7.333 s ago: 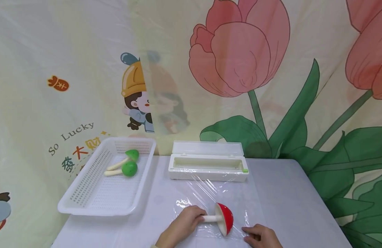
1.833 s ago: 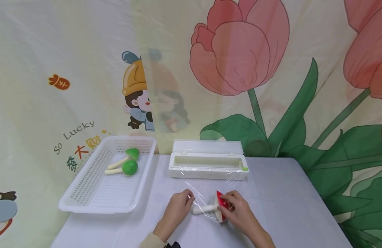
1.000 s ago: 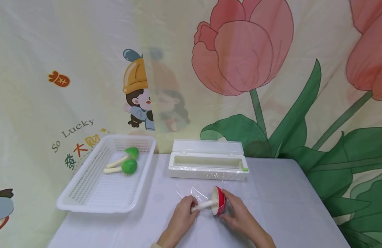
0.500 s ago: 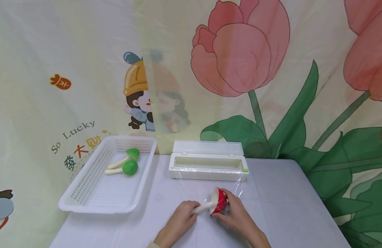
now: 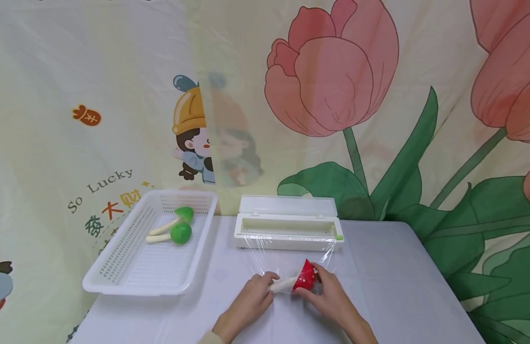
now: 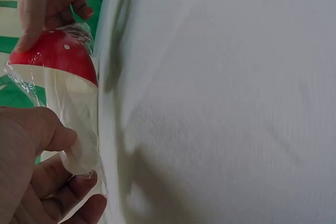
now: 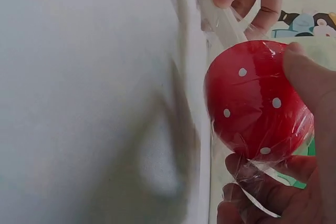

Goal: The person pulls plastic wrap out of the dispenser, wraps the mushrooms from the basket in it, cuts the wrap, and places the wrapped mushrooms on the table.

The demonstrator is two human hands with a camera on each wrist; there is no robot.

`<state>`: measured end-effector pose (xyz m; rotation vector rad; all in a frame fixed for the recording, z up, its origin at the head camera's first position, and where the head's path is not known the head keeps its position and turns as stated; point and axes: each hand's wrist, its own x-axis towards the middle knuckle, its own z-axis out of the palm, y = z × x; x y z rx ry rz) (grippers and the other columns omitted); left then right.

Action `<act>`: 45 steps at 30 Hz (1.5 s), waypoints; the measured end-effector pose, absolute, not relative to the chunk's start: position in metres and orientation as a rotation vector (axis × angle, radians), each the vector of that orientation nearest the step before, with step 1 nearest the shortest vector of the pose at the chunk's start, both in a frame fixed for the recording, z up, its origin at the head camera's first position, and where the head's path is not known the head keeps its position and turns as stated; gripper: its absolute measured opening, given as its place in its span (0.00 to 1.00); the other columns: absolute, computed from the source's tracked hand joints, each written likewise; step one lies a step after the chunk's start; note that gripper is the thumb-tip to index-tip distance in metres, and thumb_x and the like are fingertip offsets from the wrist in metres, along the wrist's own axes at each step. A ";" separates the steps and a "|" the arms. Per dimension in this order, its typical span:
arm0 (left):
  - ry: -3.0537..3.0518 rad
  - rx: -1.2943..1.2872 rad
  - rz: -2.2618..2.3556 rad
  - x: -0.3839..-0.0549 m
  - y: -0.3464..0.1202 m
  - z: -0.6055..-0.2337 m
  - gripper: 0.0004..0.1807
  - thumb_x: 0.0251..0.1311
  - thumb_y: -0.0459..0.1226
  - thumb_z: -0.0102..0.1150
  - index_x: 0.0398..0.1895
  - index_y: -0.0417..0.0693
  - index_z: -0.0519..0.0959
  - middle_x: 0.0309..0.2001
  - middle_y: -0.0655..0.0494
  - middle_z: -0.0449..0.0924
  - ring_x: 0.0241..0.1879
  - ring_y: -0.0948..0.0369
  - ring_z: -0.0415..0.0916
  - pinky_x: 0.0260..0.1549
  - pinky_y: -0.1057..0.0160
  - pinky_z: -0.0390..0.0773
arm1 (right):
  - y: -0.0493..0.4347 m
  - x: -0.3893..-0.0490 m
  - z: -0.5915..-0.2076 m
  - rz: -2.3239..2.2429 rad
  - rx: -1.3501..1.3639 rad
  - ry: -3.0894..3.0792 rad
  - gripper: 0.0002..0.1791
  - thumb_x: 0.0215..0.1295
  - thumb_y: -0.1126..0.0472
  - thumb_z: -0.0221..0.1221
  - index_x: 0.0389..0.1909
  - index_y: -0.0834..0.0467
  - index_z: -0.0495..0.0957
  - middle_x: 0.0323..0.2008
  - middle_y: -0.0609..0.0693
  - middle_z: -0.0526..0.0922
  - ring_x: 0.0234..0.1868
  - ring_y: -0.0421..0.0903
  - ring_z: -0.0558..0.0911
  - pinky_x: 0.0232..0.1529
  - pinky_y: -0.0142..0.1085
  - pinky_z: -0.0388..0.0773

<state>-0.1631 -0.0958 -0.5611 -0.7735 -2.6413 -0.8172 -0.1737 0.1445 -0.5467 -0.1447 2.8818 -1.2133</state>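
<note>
A toy mushroom with a white-dotted red cap (image 5: 305, 278) and white stem (image 6: 79, 153) is held between both hands above the white table, with clear cling film (image 7: 247, 169) wrapped over its cap and stem. My left hand (image 5: 253, 295) pinches the stem's end through the film. My right hand (image 5: 333, 297) holds the cap, its thumb on one side and fingers on the other. In the head view, film stretches from the mushroom to the white cling film dispenser (image 5: 288, 243), whose lid is up. Part of the cap is hidden behind the right fingers.
A white perforated basket (image 5: 137, 288) stands at the left with two green-capped toy mushrooms (image 5: 180, 233) inside. Behind the table hangs a printed curtain (image 5: 234, 95). The table's right edge (image 5: 447, 282) slopes down toward the front.
Earlier the mushroom lay on spread film, my right hand at the film's corner. Since then that hand has moved onto the cap, film has wrapped round it, and the cap has turned over.
</note>
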 end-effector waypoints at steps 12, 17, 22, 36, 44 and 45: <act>-2.794 -0.717 -0.789 -0.183 -0.090 -0.573 0.14 0.60 0.27 0.63 0.49 0.43 0.81 0.40 0.52 0.82 0.37 0.60 0.75 0.40 0.62 0.79 | 0.139 -0.204 -0.546 -1.234 -0.216 3.070 0.31 0.59 0.48 0.74 0.59 0.58 0.79 0.59 0.57 0.76 0.61 0.57 0.74 0.55 0.56 0.83; -2.742 -0.620 -0.701 -0.190 -0.085 -0.574 0.15 0.58 0.28 0.68 0.49 0.43 0.86 0.41 0.52 0.78 0.39 0.59 0.77 0.41 0.61 0.81 | 0.131 -0.216 -0.540 -1.381 -0.351 3.151 0.18 0.56 0.60 0.77 0.47 0.55 0.84 0.47 0.51 0.80 0.49 0.48 0.79 0.46 0.45 0.87; -2.787 -0.572 -0.718 -0.196 -0.083 -0.574 0.19 0.58 0.31 0.71 0.54 0.40 0.85 0.41 0.52 0.77 0.38 0.61 0.76 0.41 0.62 0.81 | 0.123 -0.226 -0.541 -1.366 -0.541 3.228 0.10 0.55 0.65 0.76 0.38 0.57 0.89 0.39 0.48 0.82 0.38 0.41 0.80 0.37 0.32 0.86; -2.843 -0.507 -0.887 -0.202 -0.092 -0.569 0.17 0.52 0.22 0.68 0.45 0.43 0.82 0.39 0.53 0.86 0.40 0.57 0.77 0.45 0.58 0.81 | 0.136 -0.224 -0.550 -1.113 -0.780 2.924 0.50 0.46 0.74 0.76 0.72 0.45 0.70 0.73 0.56 0.66 0.70 0.57 0.71 0.58 0.52 0.83; -2.894 -0.611 -0.840 -0.205 -0.096 -0.564 0.21 0.49 0.19 0.65 0.47 0.44 0.86 0.41 0.56 0.87 0.40 0.60 0.75 0.42 0.60 0.79 | 0.135 -0.223 -0.547 -1.019 -0.836 3.051 0.52 0.39 0.63 0.83 0.69 0.46 0.71 0.68 0.52 0.72 0.65 0.56 0.73 0.56 0.52 0.83; -2.898 -0.623 -0.836 -0.205 -0.097 -0.562 0.21 0.49 0.19 0.64 0.47 0.44 0.86 0.41 0.56 0.87 0.40 0.60 0.75 0.43 0.61 0.79 | 0.136 -0.222 -0.547 -1.002 -0.829 3.069 0.51 0.39 0.62 0.83 0.69 0.46 0.71 0.67 0.52 0.74 0.64 0.56 0.74 0.57 0.53 0.82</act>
